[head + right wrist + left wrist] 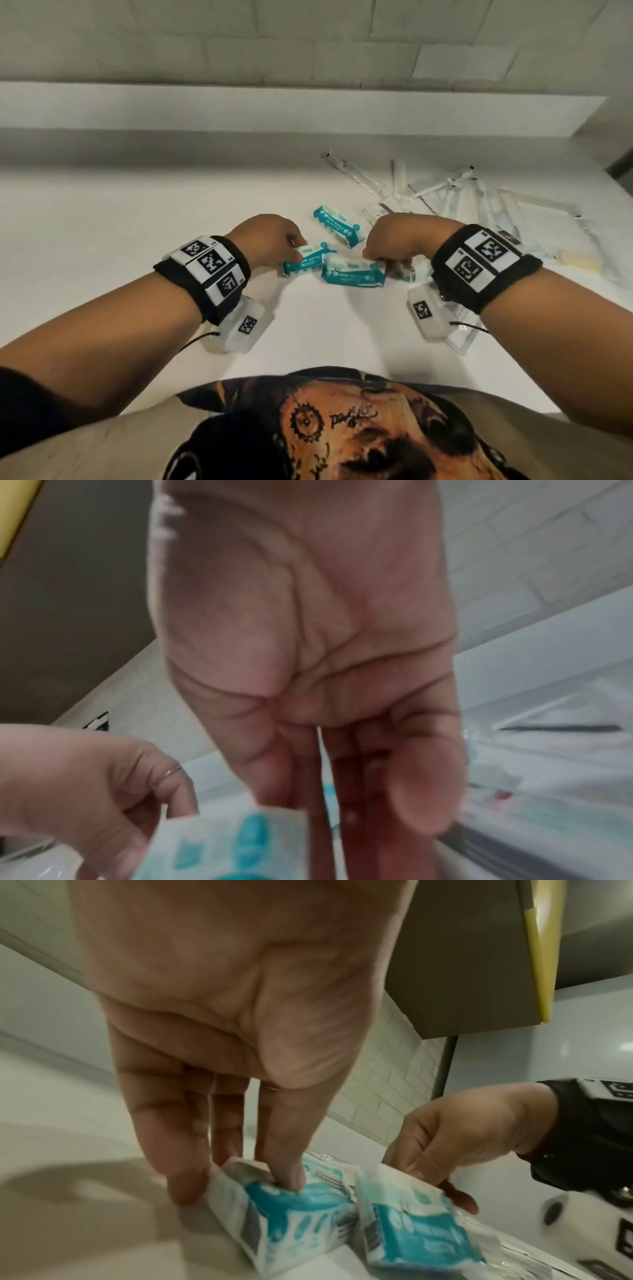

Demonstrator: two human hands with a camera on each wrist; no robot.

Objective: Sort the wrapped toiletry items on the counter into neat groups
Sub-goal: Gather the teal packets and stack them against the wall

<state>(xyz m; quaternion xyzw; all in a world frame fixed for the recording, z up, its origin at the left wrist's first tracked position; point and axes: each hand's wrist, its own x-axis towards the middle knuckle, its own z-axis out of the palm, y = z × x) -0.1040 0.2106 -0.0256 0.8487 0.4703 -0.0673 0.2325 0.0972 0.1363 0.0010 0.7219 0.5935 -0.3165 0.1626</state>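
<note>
Three teal-and-white wrapped wipe packs lie on the white counter (137, 212). My left hand (296, 255) pinches the end of the left pack (306, 262) between thumb and fingers (186, 1188); that pack (291, 1218) rests on the counter. My right hand (383, 262) grips the right end of the middle pack (352, 270), which lies side by side with the left one (411, 1229). In the right wrist view the pack (222, 842) is blurred below my right hand (342, 804). The third pack (335, 226) lies loose just behind both.
Several clear-wrapped toothbrushes (445, 185) are scattered at the back right, with a small sachet (373, 212) and a pale yellow wrapped bar (579, 260). A clear flat packet (459, 335) lies under my right wrist. A tiled wall (308, 51) backs the counter.
</note>
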